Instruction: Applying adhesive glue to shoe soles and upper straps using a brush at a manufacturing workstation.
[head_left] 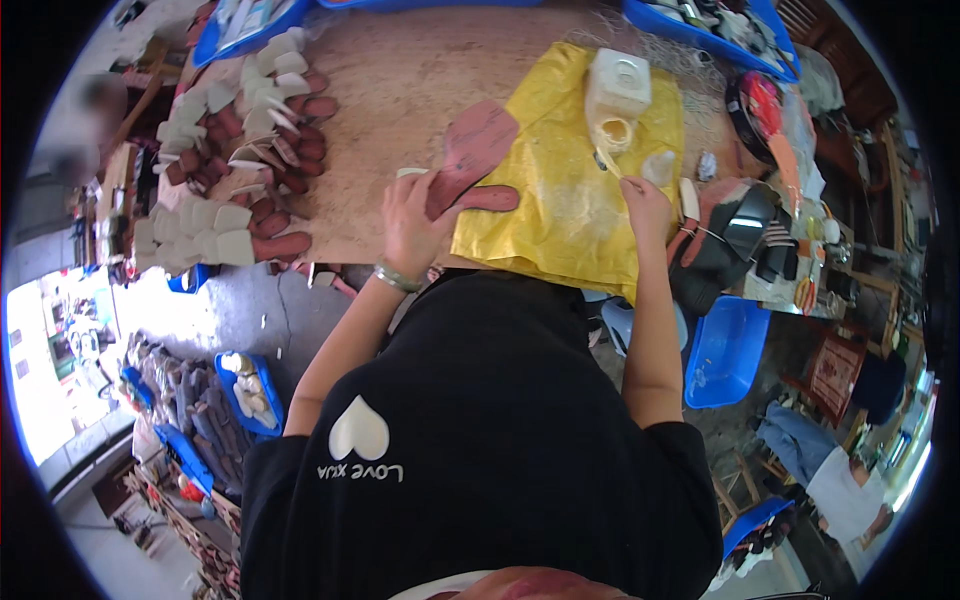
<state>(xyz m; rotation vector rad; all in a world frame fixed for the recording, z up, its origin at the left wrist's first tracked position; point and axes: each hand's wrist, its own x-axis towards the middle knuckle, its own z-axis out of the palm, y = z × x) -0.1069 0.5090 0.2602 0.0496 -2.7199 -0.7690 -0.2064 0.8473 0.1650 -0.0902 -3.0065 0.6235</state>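
My left hand is closed on a reddish-brown shoe insole, whose wide end points away from me. A second, narrower insole sticks out to the right beside the thumb; whether it is gripped too is hard to tell. A whitish piece shows at the fingertips. In my right hand is a small pale brush, pinched at one end. Its other end is at the round, cut opening of a white plastic bottle, which rests on a yellow plastic sheet.
Stacked insoles with whitish heel ends cover the left of the wooden table. Blue trays line its far edge. On the right are a dark shoe, a round black container and scissors. A blue basin stands below.
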